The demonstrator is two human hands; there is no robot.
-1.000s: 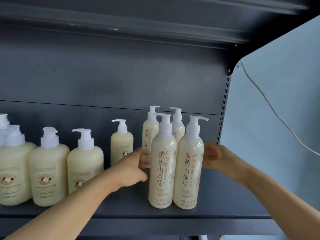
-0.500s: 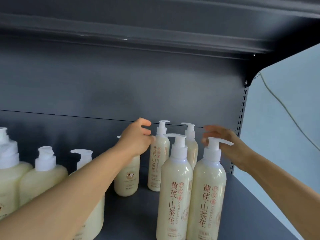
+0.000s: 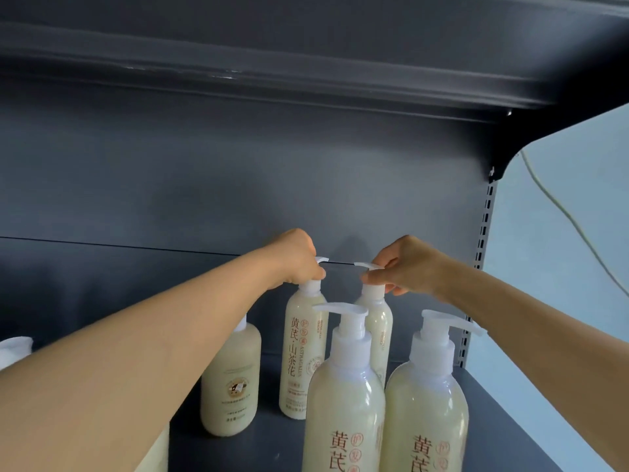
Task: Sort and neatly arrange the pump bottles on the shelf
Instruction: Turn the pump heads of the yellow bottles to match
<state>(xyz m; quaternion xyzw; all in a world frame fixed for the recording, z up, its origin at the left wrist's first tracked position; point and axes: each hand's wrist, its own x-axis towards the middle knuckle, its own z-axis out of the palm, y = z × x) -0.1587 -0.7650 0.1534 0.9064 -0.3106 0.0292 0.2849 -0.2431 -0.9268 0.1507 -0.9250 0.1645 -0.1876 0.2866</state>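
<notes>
Four tall cream pump bottles with orange lettering stand at the right of the dark shelf. My left hand grips the white pump head of the back left tall bottle. My right hand pinches the pump head of the back right tall bottle, which is mostly hidden. Two more tall bottles stand in front: one in the middle and one to its right. A shorter round pump bottle stands left of them, its pump hidden behind my left forearm.
Another white pump top shows at the far left edge, and part of a round bottle peeks out under my left forearm. The upper shelf hangs overhead. A perforated upright and pale wall with a cable are at right.
The view has moved closer and higher. Both hands have gone from beside the pump heads onto them, left on the back left bottle, right on the back right bottle.
</notes>
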